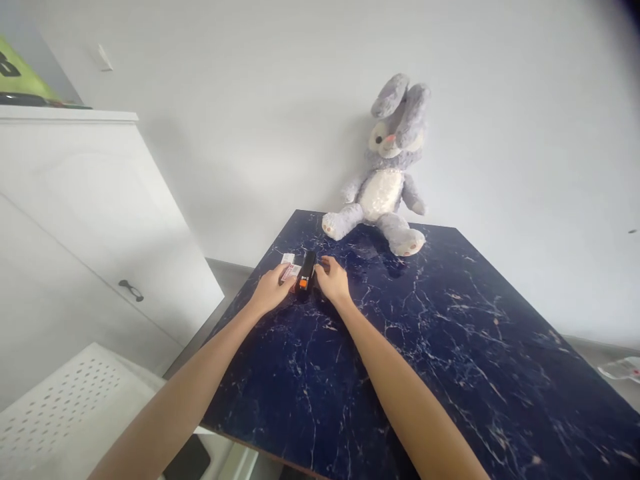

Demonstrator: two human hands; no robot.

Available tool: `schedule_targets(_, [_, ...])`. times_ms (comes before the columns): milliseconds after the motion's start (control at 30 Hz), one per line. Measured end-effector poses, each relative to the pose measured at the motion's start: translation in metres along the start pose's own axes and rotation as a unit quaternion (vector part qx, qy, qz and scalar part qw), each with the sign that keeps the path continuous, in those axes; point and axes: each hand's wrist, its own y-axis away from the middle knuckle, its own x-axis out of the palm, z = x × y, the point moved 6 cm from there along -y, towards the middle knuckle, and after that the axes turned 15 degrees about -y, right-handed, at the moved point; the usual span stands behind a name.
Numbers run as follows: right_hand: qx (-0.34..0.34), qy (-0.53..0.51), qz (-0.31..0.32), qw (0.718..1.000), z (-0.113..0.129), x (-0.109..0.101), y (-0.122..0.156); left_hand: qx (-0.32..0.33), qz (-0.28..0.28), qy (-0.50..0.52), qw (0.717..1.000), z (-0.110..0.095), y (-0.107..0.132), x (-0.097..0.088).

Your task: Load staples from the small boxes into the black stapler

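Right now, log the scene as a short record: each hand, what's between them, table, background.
left hand: on a small pink packet
right hand: fingers curled against the black tool
black tool: orange patch, lies between both hands
table: dark blue, marbled
plush rabbit: seated at table's far edge, against wall
cabinet: white, left of table

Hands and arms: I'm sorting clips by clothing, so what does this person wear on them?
Nothing shows. The left arm and right arm are bare to the picture's edge, no sleeves. The left hand and right hand are ungloved; no watch or bracelet at either wrist. Rings are too small to tell.
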Motion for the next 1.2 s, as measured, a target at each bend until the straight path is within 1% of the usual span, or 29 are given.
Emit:
schedule_targets(67, [-0.007,0.012,0.024,1.0,-0.004,0.001,-0.01,-0.004,-0.023,0.017,1.0,0.002,-0.003,0.0])
schedule_targets(100, [-0.015,0.019,0.039,0.999,-0.005,0.003,-0.013,-0.02,-0.041,0.03,0.999,0.006,-0.005,-0.002])
schedule_targets(200, [-0.039,0.036,0.059,0.997,-0.007,0.009,-0.013,-0.095,-0.092,0.054,0.99,0.021,-0.019,-0.006])
schedule_targets(233, [-0.042,0.042,0.057,0.997,-0.007,0.01,-0.012,-0.111,-0.096,0.053,0.988,0.024,-0.025,-0.005])
schedule_targets(267, [-0.043,0.048,0.056,0.996,-0.008,0.01,-0.01,-0.113,-0.091,0.049,0.988,0.024,-0.031,-0.003])
schedule_targets(367, [-0.04,0.063,0.056,0.996,-0.009,0.01,-0.008,-0.074,-0.048,0.046,0.995,0.016,-0.045,0.007])
schedule_targets(467, [-0.046,0.075,0.076,0.993,-0.007,0.009,-0.007,-0.04,-0.014,0.062,0.997,0.01,-0.047,0.013])
schedule_targets(567, [-0.067,0.098,0.103,0.988,-0.004,0.011,-0.008,0.004,-0.003,0.082,0.997,0.006,-0.048,0.016])
schedule_targets(667, [-0.078,0.138,0.116,0.98,-0.003,0.015,-0.009,0.03,0.005,0.116,0.993,0.006,-0.058,0.022])
schedule_targets(733, [-0.082,0.152,0.119,0.978,-0.005,0.017,-0.009,0.044,0.032,0.171,0.984,0.004,-0.067,0.029])
schedule_targets(800, [-0.084,0.154,0.116,0.978,-0.005,0.018,-0.009,0.06,0.06,0.24,0.967,0.001,-0.073,0.036])
schedule_targets(867, [-0.087,0.153,0.115,0.978,-0.006,0.018,-0.009,0.067,0.076,0.299,0.949,-0.001,-0.075,0.04])
schedule_targets(967, [-0.092,0.159,0.11,0.977,-0.005,0.017,-0.008,0.072,0.099,0.352,0.928,-0.001,-0.074,0.04])
schedule_targets(1033, [-0.094,0.161,0.107,0.977,-0.004,0.016,-0.008,0.078,0.111,0.363,0.922,-0.002,-0.071,0.037])
schedule_targets(1100, [-0.095,0.161,0.106,0.977,-0.003,0.016,-0.007,0.088,0.107,0.349,0.927,-0.004,-0.065,0.031])
schedule_targets(1200, [-0.095,0.166,0.114,0.975,-0.002,0.017,-0.006,0.093,0.061,0.275,0.955,-0.006,-0.049,0.021])
